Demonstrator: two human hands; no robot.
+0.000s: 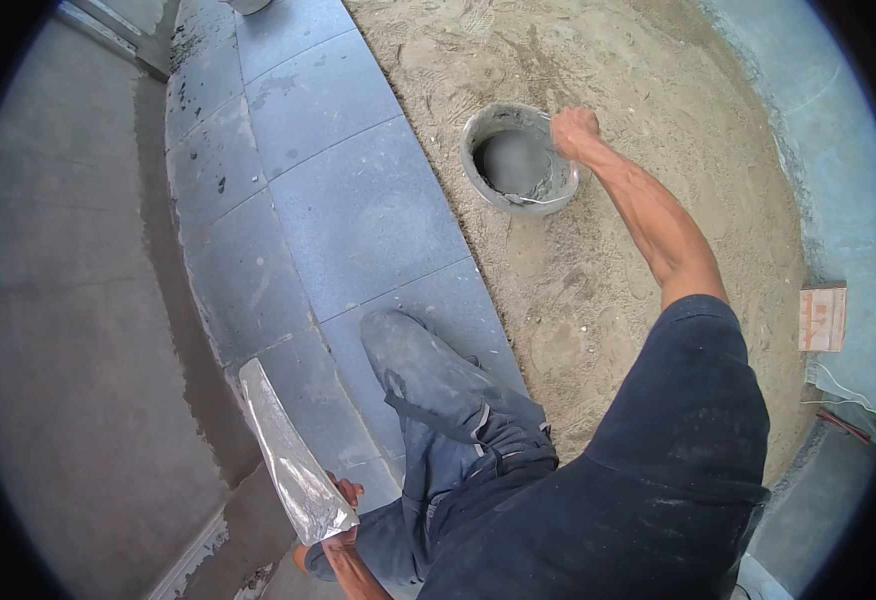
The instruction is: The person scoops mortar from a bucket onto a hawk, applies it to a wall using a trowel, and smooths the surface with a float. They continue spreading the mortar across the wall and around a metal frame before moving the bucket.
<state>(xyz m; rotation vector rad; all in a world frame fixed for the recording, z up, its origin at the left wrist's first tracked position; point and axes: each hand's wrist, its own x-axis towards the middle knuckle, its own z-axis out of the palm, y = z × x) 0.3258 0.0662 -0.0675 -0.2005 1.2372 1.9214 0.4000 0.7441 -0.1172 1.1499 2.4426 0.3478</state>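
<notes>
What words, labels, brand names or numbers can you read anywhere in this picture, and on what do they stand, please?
No text can be read anywhere.
Bucket at the right hand: no label visible.
Metal tool in the left hand: mortar-smeared, no print.
Wooden block: faint reddish marks, too blurred to read.

Steel trowel point(293, 455): blade smeared grey, pointing to 11 o'clock, at 7 o'clock. Grey bucket point(470, 170): upright, part-filled, at 12 o'clock.

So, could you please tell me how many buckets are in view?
1: the mortar bucket on the sand, at the right hand. A grey object cut off at the top edge may be another.
</notes>
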